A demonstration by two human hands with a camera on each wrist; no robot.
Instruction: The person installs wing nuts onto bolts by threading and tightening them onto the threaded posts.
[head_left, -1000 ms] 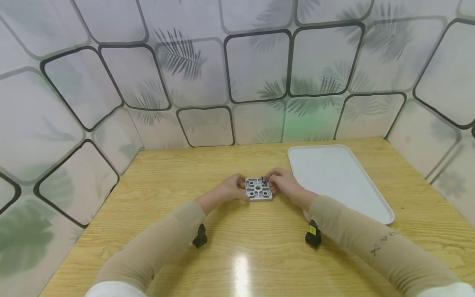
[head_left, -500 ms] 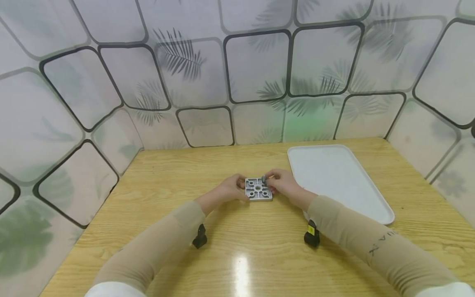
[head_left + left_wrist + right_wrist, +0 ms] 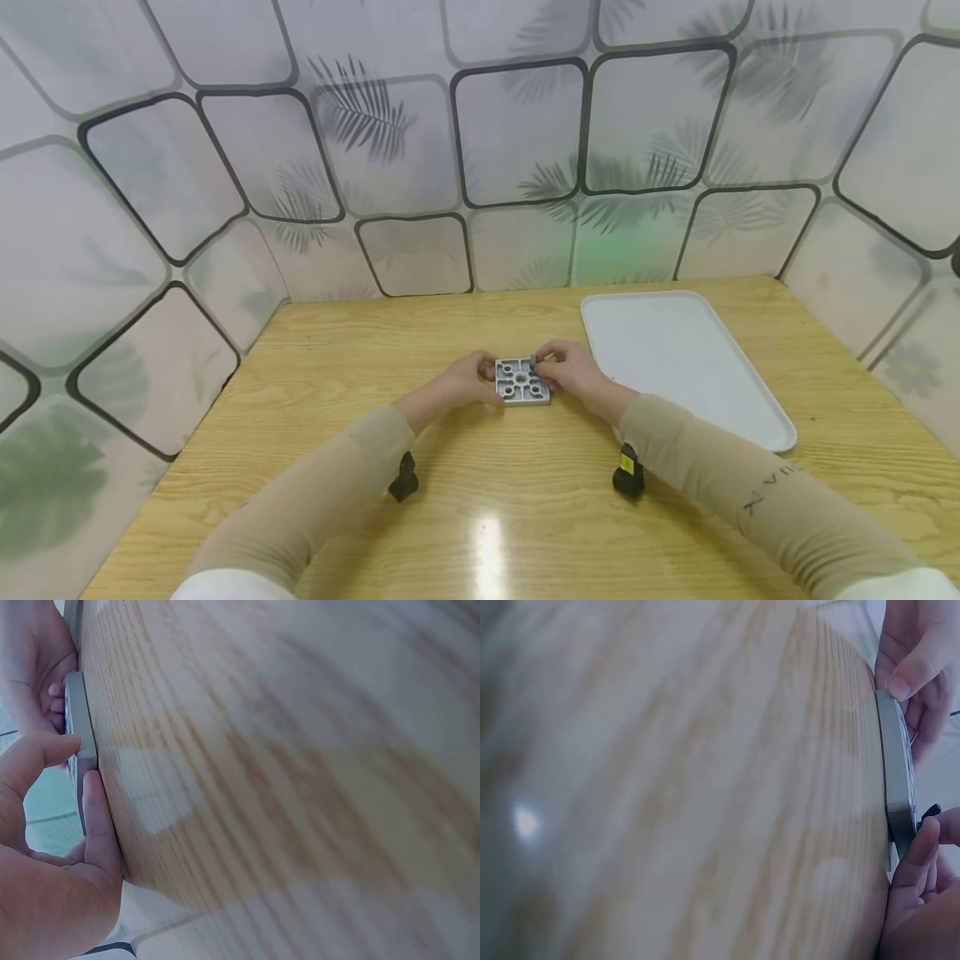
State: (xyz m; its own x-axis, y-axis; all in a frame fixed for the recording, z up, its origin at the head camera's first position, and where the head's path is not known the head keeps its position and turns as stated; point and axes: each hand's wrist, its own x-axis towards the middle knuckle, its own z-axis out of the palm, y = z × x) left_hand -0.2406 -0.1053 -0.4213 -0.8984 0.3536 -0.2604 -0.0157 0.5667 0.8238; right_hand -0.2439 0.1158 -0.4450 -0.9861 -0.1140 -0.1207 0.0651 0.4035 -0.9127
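A square grey metal plate [image 3: 521, 390] lies on the wooden table, its ribbed face with several round holes turned up. My left hand [image 3: 463, 382] holds the plate's left side, thumb [image 3: 64, 748] at the near corner and a finger along the edge. At the far right corner, my right hand [image 3: 576, 372] pinches a small dark part [image 3: 533, 362] standing up from the plate. The right wrist view shows this dark piece [image 3: 931, 813] by the thumb and fingertip; its exact kind is too small to tell. Right-hand fingers also sit against the plate's right edge.
A white rectangular tray [image 3: 682, 367] lies right of the plate, close to the right forearm. The wooden table [image 3: 360, 342] meets a patterned curtain [image 3: 525, 142] at the back and sides. Black wrist cameras hang under both sleeves.
My right hand has shifted slightly left, its fingers closing in around the small dark part. The left hand and the plate stay in place.
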